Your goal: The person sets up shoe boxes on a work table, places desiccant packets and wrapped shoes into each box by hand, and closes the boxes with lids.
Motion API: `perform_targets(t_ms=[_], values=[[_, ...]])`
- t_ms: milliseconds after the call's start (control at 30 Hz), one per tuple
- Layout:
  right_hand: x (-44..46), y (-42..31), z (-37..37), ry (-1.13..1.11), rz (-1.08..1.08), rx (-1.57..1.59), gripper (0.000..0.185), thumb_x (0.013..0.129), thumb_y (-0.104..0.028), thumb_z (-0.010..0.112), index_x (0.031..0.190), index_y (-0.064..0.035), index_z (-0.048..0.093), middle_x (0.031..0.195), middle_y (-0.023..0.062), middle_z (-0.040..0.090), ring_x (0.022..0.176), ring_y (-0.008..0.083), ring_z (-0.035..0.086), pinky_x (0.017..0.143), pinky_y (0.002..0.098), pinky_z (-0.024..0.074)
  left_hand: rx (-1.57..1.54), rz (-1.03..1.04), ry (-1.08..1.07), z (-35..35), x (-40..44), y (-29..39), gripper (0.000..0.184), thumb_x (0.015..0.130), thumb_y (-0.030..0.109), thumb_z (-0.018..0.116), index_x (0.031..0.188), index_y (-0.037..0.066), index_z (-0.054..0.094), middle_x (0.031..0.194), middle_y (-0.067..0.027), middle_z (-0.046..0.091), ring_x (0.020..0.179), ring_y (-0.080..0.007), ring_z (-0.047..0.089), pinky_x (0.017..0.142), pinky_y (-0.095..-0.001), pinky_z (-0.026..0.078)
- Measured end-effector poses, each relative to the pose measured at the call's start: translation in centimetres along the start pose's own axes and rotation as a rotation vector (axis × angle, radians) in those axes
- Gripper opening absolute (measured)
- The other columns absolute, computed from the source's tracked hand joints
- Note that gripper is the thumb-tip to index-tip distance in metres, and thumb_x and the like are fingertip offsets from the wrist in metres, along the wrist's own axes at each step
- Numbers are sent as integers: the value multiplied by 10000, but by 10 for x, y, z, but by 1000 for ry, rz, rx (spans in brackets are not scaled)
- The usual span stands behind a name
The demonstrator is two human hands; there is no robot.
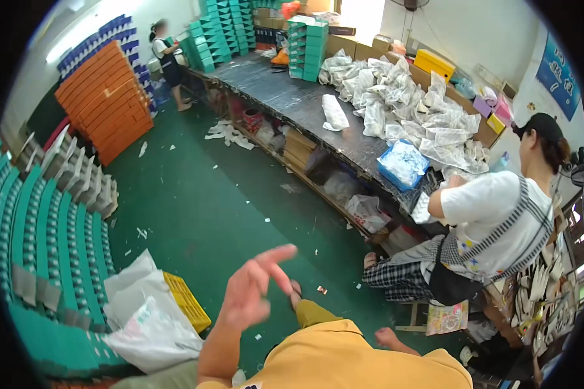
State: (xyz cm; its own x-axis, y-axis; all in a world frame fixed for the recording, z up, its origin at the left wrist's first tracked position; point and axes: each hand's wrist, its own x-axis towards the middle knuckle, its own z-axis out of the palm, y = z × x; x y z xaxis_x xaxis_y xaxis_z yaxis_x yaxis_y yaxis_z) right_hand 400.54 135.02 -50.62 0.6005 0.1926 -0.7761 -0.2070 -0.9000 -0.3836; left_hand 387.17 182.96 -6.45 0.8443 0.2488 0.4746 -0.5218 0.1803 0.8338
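My left hand (250, 292) is raised in front of me over the green floor (201, 207). Its fingers are spread apart and hold nothing, and it touches no object. Low beside my yellow shirt (357, 353), my right hand (388, 338) hangs near a low stool (414, 318). Its fingers look partly curled but are too small and turned away to make out, so whether it holds something does not show. Nearest my left hand on the floor side is a yellow crate (187, 301) beside white sacks (152, 337).
A co-worker (493, 227) sits at the long dark workbench (259, 84), by a blue box (402, 163) and a heap of white-wrapped items (402, 97). Green boxes (52, 246) are stacked at left, orange ones (104, 97) behind. Another person (167, 61) stands far back. Scraps litter the floor.
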Motion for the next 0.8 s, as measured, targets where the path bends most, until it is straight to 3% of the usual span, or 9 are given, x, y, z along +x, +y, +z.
perform_targets(t_ms=[167, 267, 333, 367, 467, 567, 633, 733, 800], values=[[87, -82, -3, -216, 123, -261, 236, 782, -228, 617, 787, -18, 725, 800, 195, 703, 710, 308, 691, 667, 417, 556, -469, 423, -875, -81, 151, 18, 217, 935, 208, 538, 1014, 6, 547, 1304, -334, 563, 856, -364, 651, 771, -423, 511], [193, -210, -6, -395, -286, -805, 203, 774, -189, 630, 794, -8, 718, 849, 239, 701, 758, 356, 691, 696, 443, 556, -274, 362, -760, -131, 241, 27, 235, 906, 282, 614, 800, 95, 518, 1316, -276, 601, 640, -232, 642, 580, -325, 497], [286, -299, -10, 8, -923, -970, 224, 717, -236, 620, 723, -18, 673, 797, 239, 668, 807, 379, 678, 669, 480, 517, -297, 290, -818, -167, 293, 22, 217, 893, 245, 617, 798, 81, 514, 1306, -281, 603, 586, -232, 609, 572, -305, 484], [296, -392, -29, -5, -427, -315, 261, 774, -245, 608, 805, 4, 679, 861, 234, 684, 828, 393, 672, 664, 458, 521, -295, 313, -803, -184, 322, 20, 217, 893, 245, 617, 798, 81, 514, 1306, -281, 603, 586, -232, 609, 572, -305, 484], [327, -624, -89, 144, -723, 107, 278, 935, -234, 595, 1089, -12, 662, 823, 118, 687, 699, 157, 653, 680, 320, 532, -267, 218, -859, -236, 406, 8, 182, 891, 201, 593, 797, 73, 505, 1300, -272, 610, 609, -235, 614, 597, -310, 496], [334, -799, -155, 146, -880, 92, 309, 928, -225, 628, 1156, -17, 646, 916, 124, 708, 782, 191, 670, 749, 331, 535, -472, 63, -919, -286, 476, -30, 196, 934, 229, 576, 834, 67, 528, 1209, -240, 657, 646, -236, 628, 622, -305, 507], [351, -870, -199, 187, -832, 56, 335, 915, -246, 648, 1157, -14, 647, 1014, 134, 703, 952, 261, 660, 886, 361, 515, -333, -91, -969, -339, 512, -81, 186, 920, 168, 575, 1000, -1, 568, 1296, -351, 570, 931, -390, 661, 832, -444, 510], [449, -909, -244, 654, -930, -107, 378, 880, -281, 684, 1155, -24, 647, 1135, 157, 659, 1094, 322, 605, 976, 398, 475, -35, -85, -693, -431, 582, -152, 101, 925, 22, 564, 1009, -22, 598, 1297, -231, 619, 835, -175, 633, 733, -307, 535], [499, -918, -283, 761, -650, -84, 558, 814, -375, 738, 1237, -36, 608, 1307, 213, 553, 1236, 389, 496, 1055, 445, 420, 303, -225, -375, -474, 621, -208, 51, 918, 36, 643, 893, -7, 650, 1141, -148, 701, 768, -101, 612, 697, -263, 518]])
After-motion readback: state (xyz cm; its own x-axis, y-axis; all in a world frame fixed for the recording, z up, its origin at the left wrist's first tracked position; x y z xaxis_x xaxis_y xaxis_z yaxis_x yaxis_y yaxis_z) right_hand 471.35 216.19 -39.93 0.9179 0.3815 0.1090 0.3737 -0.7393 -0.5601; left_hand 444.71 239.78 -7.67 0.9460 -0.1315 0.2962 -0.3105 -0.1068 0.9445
